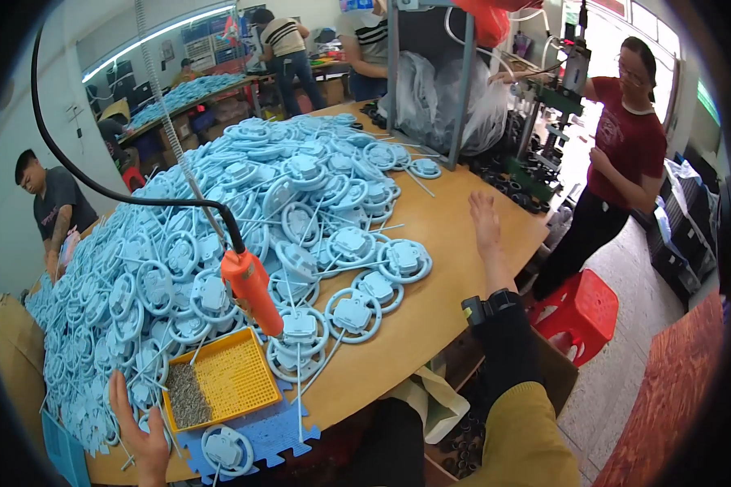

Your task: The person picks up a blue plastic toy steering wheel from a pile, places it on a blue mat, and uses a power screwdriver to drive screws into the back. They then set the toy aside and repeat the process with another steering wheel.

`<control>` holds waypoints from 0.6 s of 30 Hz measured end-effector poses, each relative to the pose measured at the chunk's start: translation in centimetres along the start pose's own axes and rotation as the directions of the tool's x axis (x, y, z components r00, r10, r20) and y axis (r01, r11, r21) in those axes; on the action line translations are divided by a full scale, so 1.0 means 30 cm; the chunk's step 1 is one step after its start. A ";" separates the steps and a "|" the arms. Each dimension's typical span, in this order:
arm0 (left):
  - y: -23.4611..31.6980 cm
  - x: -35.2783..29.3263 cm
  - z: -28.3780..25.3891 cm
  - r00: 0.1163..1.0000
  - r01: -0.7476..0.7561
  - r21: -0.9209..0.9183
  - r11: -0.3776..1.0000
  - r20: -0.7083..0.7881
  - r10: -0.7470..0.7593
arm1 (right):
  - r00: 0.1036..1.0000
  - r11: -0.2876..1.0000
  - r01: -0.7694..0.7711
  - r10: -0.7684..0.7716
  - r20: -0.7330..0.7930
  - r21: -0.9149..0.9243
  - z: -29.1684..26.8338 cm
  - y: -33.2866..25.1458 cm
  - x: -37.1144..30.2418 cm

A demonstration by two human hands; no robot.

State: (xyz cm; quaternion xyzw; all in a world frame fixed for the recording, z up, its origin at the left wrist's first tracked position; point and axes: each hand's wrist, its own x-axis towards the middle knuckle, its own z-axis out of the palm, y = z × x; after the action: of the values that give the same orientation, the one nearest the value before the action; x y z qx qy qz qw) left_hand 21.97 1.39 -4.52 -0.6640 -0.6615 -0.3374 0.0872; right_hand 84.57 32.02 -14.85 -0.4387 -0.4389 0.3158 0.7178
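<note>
My left hand is open at the lower left, fingers apart, beside a yellow basket tray with a heap of small grey screws in it. Raised over the bare wood at the right, my right hand is open and holds nothing. Light-blue plastic ring-shaped parts, each with a boxy centre and many with a thin rod, pile up across the table. One such part lies on a blue foam mat near my left hand. An orange electric screwdriver hangs between my hands, its tip over the nearest parts.
The wooden table curves away at the right. A red stool stands past its edge, near a person in a red shirt at a press machine. Another person works at the left. A coiled spring and black cable hang overhead.
</note>
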 end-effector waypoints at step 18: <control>0.260 -0.076 0.115 0.902 -0.259 -0.322 0.911 0.256 0.347 | 0.969 0.832 -0.036 0.164 -0.184 0.553 -0.167 -0.213 0.168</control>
State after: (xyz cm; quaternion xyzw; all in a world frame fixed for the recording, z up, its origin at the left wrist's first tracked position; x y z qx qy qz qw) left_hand 30.65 0.61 -5.84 -0.8094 -0.5001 -0.3020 -0.0599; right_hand 91.65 31.81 -8.44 -0.2714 -0.2232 0.4135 0.8400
